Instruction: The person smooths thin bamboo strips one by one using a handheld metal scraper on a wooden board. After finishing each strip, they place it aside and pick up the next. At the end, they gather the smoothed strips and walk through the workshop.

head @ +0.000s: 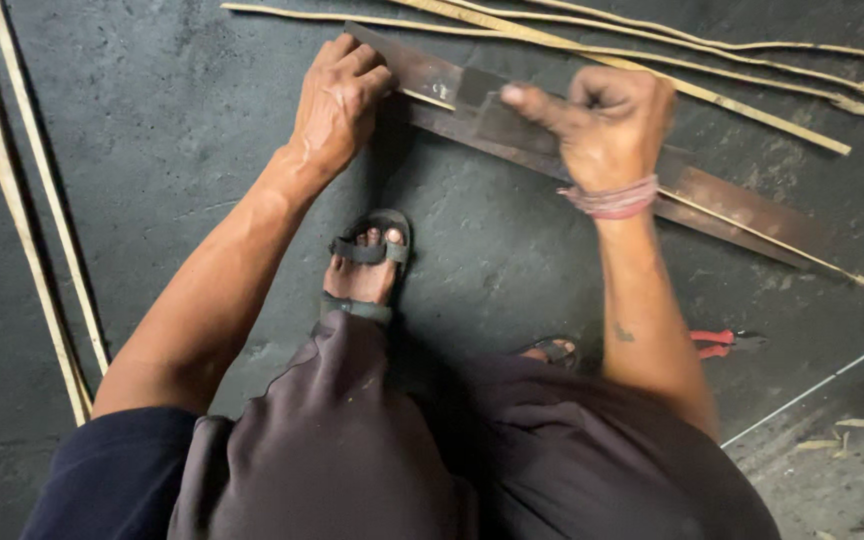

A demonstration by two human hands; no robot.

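From the head view, the left hand [337,100] presses fingers-together on the far-left end of a long flat metal strip [732,205] lying on the floor [172,120]. The right hand [607,125] is clamped on a dark blade [502,120] over it. Best to keep the strip pinned flat, the thin bamboo sliver [762,235] aligned, fingers clear.

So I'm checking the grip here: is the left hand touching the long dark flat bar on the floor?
Touching. The head view shows the left hand with its fingers pressed down on the upper end of the dark flat bar.
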